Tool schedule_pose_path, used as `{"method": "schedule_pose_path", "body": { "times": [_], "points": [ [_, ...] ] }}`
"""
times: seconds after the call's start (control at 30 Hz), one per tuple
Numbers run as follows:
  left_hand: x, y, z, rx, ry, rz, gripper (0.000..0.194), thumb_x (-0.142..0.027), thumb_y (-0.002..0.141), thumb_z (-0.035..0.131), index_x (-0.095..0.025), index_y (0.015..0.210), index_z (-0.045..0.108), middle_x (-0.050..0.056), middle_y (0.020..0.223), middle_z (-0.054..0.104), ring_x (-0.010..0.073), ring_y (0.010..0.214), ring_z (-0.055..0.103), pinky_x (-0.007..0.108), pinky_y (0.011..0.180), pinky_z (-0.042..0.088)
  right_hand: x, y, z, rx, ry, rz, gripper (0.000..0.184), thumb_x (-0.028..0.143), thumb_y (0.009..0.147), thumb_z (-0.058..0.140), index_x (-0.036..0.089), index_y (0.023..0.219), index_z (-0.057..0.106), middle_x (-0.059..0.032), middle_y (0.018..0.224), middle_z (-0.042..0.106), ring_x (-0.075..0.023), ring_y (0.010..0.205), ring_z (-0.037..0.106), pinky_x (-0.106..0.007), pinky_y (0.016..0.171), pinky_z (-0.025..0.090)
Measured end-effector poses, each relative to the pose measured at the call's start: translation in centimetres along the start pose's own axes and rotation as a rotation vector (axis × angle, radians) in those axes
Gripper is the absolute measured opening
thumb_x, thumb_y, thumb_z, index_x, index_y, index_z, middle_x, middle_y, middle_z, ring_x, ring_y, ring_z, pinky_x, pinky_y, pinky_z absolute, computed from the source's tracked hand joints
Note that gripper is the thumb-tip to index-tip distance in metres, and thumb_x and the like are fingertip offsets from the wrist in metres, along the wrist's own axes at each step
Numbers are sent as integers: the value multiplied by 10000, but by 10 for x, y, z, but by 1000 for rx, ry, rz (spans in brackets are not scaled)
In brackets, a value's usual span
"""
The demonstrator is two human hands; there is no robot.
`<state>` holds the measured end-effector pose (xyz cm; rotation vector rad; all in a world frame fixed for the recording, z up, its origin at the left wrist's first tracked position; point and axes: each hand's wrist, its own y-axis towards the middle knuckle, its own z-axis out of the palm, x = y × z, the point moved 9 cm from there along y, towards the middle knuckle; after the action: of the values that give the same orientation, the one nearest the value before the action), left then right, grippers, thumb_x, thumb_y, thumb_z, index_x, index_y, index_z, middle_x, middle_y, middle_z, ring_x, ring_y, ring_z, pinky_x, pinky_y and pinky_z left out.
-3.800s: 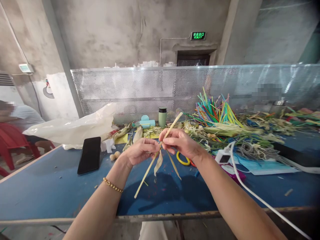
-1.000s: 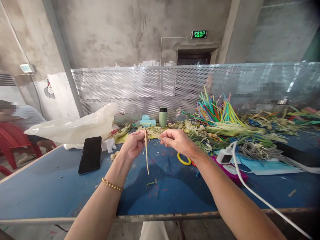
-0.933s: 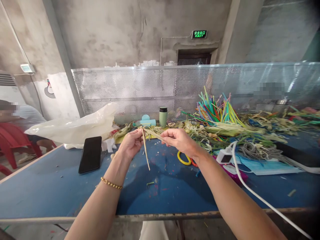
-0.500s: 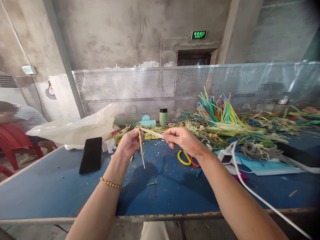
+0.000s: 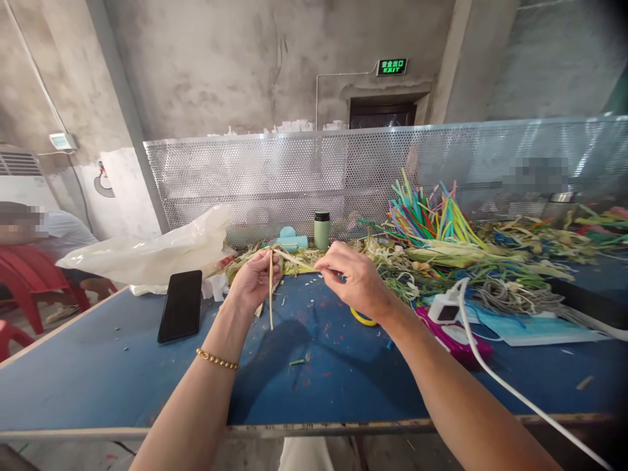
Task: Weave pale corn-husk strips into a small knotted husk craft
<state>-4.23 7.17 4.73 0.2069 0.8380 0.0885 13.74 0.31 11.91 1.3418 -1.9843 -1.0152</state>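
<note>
Over the table, my left hand (image 5: 258, 278) is closed in a pinch on a pale husk strip (image 5: 271, 301). One end of the strip hangs down below the fingers. Another length stretches right toward my right hand (image 5: 350, 275), whose thumb and fingers are pinched at its far end. The exact grip of the right fingertips is partly hidden. Under the right wrist shows the yellow handle loop (image 5: 362, 318) of what looks like scissors. A gold bead bracelet circles my left wrist.
A black phone (image 5: 180, 306) lies left, beside a clear plastic bag (image 5: 147, 245). Behind the hands stand a green bottle (image 5: 322, 232) and heaped dried husks (image 5: 441, 254) with colourful stems (image 5: 426, 212). To the right are a white charger (image 5: 445, 307) with cable, a magenta box (image 5: 456, 337) and a face mask (image 5: 534, 330).
My right hand has turned, its knuckles now higher, and its fingertips have shifted slightly left. The hanging strip end has swung left to nearly vertical. My left hand stays almost in place.
</note>
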Motion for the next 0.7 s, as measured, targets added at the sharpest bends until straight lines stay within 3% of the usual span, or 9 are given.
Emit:
{"method": "schedule_pose_path", "body": {
  "times": [0.13, 0.3, 0.37, 0.5, 0.57, 0.7],
  "points": [
    [0, 1, -6, -41, 17, 3, 178, -44, 920, 547, -155, 782, 546, 3, 664, 598, 92, 539, 579, 189, 529, 469, 18, -6, 21, 167, -268, -144, 250, 66, 984, 506, 163, 820, 668, -67, 858, 578, -180, 791, 514, -334, 711, 423],
    [5, 2, -5, -7, 48, -8, 163, -53, 888, 612, -150, 768, 561, 18, 698, 645, 100, 557, 602, 205, 550, 498, 8, -8, 31, 236, -511, -61, 274, 29, 943, 533, 149, 732, 661, -100, 862, 599, -210, 806, 498, -381, 709, 386],
    [6, 2, -1, 36, 52, 3, 153, -65, 865, 657, -147, 765, 576, 17, 714, 656, 103, 567, 606, 211, 555, 507, -1, -8, 31, 225, -416, -4, 271, -9, 885, 533, 149, 738, 695, -108, 896, 626, -227, 863, 537, -394, 749, 405],
    [11, 0, 6, 126, 98, -22, 140, -93, 811, 751, -141, 783, 623, 12, 730, 670, 106, 597, 623, 227, 611, 540, -21, -6, 19, 91, 59, 133, 427, -53, 689, 490, 167, 922, 771, -89, 1006, 682, -219, 983, 613, -389, 880, 468],
    [14, -2, 9, 162, 128, -44, 155, -119, 785, 792, -137, 786, 638, 21, 749, 682, 106, 605, 627, 227, 623, 540, -33, -6, 16, 42, 292, 262, 450, -1, 704, 477, 177, 994, 772, -80, 1053, 715, -204, 981, 645, -369, 872, 498],
    [20, -6, 17, 214, 188, -64, 186, -170, 751, 842, -124, 789, 666, 30, 748, 685, 108, 609, 634, 207, 591, 509, -55, -15, 30, 14, 649, 623, 274, 168, 826, 519, 158, 922, 776, -88, 907, 769, -202, 884, 708, -367, 842, 531]
  ]
}}
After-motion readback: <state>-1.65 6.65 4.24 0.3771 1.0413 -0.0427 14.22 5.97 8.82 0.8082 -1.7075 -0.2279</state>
